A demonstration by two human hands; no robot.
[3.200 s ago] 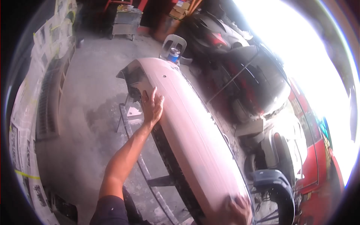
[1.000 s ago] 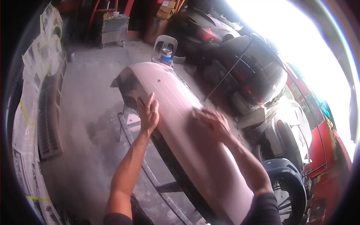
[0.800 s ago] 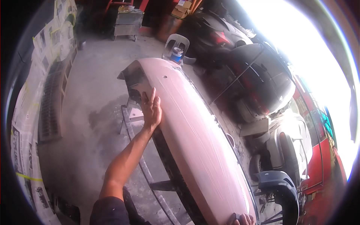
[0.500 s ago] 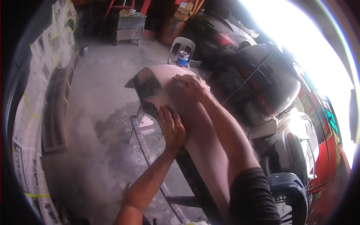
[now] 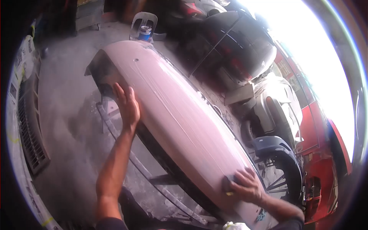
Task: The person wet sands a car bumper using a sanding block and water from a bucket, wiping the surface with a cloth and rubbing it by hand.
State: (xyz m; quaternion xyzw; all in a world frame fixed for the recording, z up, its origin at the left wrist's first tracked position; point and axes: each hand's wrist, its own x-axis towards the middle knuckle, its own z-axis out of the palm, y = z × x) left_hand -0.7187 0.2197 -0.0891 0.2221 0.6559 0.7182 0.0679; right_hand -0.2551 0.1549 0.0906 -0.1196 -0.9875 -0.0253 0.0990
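Two bare hands rest along one elongated pink panel (image 5: 168, 111), which lies beneath them on a stand (image 5: 163, 179). Your right hand (image 5: 248, 186), at the panel's near, lower-right part, pinches a small dark block (image 5: 229, 185) with a yellow patch between curled fingers and the surface. The block lies at the fingertips, on the side facing your left, so your right hand is the nearer; the left is well apart from it. Blur hides the block's long axis and which way it points. Your left hand (image 5: 129, 109) lies flat at the panel's left edge, its fingers slightly spread and directed toward the far end. The panel's long axis runs diagonally from lower right, by your right hand, to upper left, past your left fingertips; that far end, with a small hole (image 5: 136, 59), points toward the chair (image 5: 146, 15) and blue can (image 5: 145, 35).
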